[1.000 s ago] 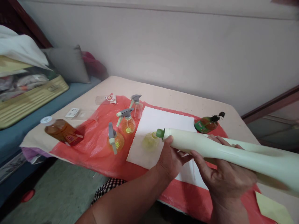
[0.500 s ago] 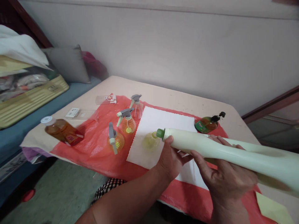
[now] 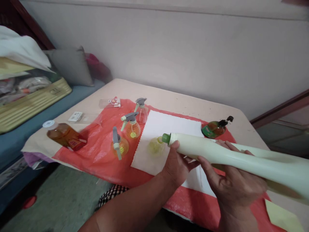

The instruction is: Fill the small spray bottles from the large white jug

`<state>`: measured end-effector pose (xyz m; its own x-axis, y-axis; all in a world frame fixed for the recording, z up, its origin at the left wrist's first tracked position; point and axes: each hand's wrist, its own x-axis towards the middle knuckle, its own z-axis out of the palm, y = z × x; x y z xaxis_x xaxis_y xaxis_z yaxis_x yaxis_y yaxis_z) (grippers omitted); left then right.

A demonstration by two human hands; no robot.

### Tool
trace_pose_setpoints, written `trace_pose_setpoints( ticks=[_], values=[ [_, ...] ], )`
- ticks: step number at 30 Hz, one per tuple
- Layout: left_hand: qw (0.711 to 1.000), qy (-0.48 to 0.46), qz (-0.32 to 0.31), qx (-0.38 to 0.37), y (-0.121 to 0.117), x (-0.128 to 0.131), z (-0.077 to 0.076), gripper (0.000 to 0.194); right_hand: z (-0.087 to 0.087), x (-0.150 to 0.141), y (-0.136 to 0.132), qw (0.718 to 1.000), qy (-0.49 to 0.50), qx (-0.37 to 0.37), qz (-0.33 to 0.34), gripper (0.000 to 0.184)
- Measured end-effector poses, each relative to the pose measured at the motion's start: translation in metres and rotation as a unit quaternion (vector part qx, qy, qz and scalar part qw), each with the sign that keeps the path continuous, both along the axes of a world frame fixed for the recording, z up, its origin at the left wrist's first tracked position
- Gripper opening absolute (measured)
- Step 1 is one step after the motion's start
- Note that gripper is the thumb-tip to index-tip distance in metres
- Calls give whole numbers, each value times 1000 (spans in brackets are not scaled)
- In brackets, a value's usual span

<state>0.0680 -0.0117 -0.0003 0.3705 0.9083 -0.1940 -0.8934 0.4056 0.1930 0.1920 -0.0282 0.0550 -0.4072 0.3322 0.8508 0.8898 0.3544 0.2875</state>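
A large pale green plastic jug point(image 3: 231, 158) with a long neck and a green spout point(image 3: 166, 138) lies almost level in the air, tilted toward the left. My left hand point(image 3: 178, 164) is closed under the neck, its thumb close behind the spout. Farther back, my right hand point(image 3: 236, 183) wraps around the jug's handle part from below, fingertips showing over the top. Just below and left of the spout stands a clear bottle point(image 3: 154, 147) with yellowish liquid and an open mouth, on a white cloth point(image 3: 173, 120). No stream of liquid can be made out.
Left of the cloth, several spray bottles point(image 3: 132, 127) with grey trigger heads stand on a red plastic sheet point(image 3: 101, 158). An amber bottle point(image 3: 65, 135) with a white cap is at the left. A dark pump bottle point(image 3: 214, 129) stands behind the jug. A wall point(image 3: 169, 48) closes off the back.
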Motion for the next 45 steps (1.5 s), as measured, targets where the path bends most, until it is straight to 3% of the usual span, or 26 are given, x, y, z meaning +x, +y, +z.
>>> trace_pose_setpoints(
  ticks=[45],
  values=[
    [1000, 2, 4, -13, 0, 0, 2, 55, 0, -1, 0, 1000, -1, 5, -6, 61]
  ],
)
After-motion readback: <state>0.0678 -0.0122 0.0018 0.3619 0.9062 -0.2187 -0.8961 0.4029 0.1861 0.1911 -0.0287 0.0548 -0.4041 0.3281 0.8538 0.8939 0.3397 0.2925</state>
